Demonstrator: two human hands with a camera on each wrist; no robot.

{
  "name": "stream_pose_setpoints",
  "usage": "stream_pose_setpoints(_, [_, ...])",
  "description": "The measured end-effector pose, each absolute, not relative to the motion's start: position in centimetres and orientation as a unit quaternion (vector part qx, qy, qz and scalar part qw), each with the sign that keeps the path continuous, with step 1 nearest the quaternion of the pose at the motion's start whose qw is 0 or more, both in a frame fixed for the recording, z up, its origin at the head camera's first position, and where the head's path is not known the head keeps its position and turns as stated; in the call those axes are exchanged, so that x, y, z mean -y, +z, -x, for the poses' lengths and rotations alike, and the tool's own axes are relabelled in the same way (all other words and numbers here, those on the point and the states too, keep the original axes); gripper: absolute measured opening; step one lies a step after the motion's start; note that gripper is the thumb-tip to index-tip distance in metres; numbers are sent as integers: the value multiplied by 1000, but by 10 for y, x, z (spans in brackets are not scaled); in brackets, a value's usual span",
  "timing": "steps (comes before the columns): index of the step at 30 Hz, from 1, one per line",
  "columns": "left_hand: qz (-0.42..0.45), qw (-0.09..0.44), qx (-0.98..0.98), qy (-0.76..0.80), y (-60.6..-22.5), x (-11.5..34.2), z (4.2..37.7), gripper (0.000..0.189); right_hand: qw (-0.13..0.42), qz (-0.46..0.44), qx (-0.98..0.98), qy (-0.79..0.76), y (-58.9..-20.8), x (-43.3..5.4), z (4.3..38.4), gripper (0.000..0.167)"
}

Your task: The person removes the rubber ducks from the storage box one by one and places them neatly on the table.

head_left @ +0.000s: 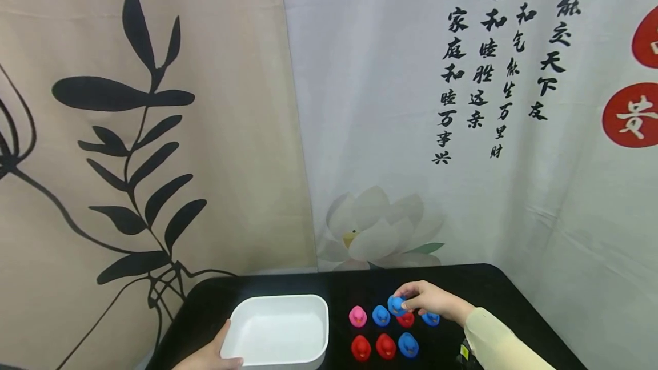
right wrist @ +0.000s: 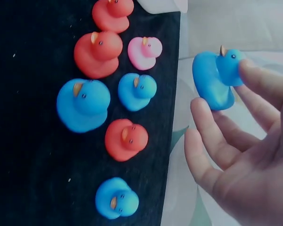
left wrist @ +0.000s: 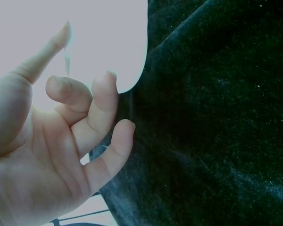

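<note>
My right hand (head_left: pixel 424 297) pinches a blue toy duck (right wrist: pixel 213 82) between thumb and fingers, raised over the far row of ducks. Under it in the head view is a red duck (head_left: pixel 405 319), partly covered by the held one. A blue duck (head_left: pixel 430 319) sits just to its right, partly behind the hand. My left hand (head_left: pixel 209 356) holds the near left corner of a white plastic tub (head_left: pixel 323 324), thumb at the front and fingers along the left side. In the left wrist view, the fingers (left wrist: pixel 104 94) bend beside the tub's glaring white wall.
On the black cloth-covered table (head_left: pixel 339 284), a pink duck (head_left: pixel 357 316) and a blue duck (head_left: pixel 381 316) continue the far row. Nearer are two red ducks, left (head_left: pixel 361 348) and middle (head_left: pixel 385 346), and a blue duck (head_left: pixel 408 345). A printed curtain (head_left: pixel 231 130) hangs behind.
</note>
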State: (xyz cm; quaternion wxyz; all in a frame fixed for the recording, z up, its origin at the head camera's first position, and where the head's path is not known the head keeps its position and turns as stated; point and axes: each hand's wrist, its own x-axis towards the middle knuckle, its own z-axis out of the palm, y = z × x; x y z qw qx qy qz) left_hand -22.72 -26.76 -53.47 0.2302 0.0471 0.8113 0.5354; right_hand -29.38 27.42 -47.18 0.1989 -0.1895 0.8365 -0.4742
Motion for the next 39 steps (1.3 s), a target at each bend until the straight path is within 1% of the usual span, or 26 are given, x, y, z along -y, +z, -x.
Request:
stream_pose_setpoints(7, [-59,213,-841,494,-535,267,229,107,217,210,-818,-490,-474,-291,287,24])
stream_pose_setpoints(11, [-53,213,-839,499,-536,268,231,108,228,209,-815,-490,-478,-303,285,24])
stream_pose_setpoints(13, [-47,210,-840,499,-537,269,233,109,230,202,-820,-483,-482,-309,284,24])
stream_pose_setpoints(16, [-46,222,-840,493,-541,273,236,110,231,192,-833,-465,-489,-318,282,22])
stream_pose_setpoints(20, [-39,218,-847,484,-540,272,236,111,235,190,-840,-450,-499,-329,279,20])
stream_pose_setpoints(21, [-36,210,-846,488,-539,271,235,111,237,189,-840,-449,-502,-331,278,19])
stream_pose_setpoints(23, [-32,202,-850,486,-537,269,233,111,245,192,-837,-450,-508,-337,277,20])
stream_pose_setpoints(25, [-35,206,-854,477,-537,269,233,111,253,195,-834,-449,-515,-342,277,20])
stream_pose_setpoints(26, [-32,206,-855,474,-536,268,233,111,257,214,-831,-443,-522,-347,281,20])
stream_pose_setpoints(29, [-24,204,-857,473,-535,265,232,110,265,226,-826,-443,-529,-350,281,20])
stream_pose_setpoints(34, [-9,205,-852,482,-532,261,229,106,263,193,-830,-452,-529,-344,273,18])
stream_pose_setpoints(36, [-8,205,-852,482,-531,260,229,105,258,201,-833,-446,-541,-348,278,17])
stream_pose_setpoints(39, [-11,205,-853,480,-533,260,230,104,272,225,-834,-423,-583,-368,304,18])
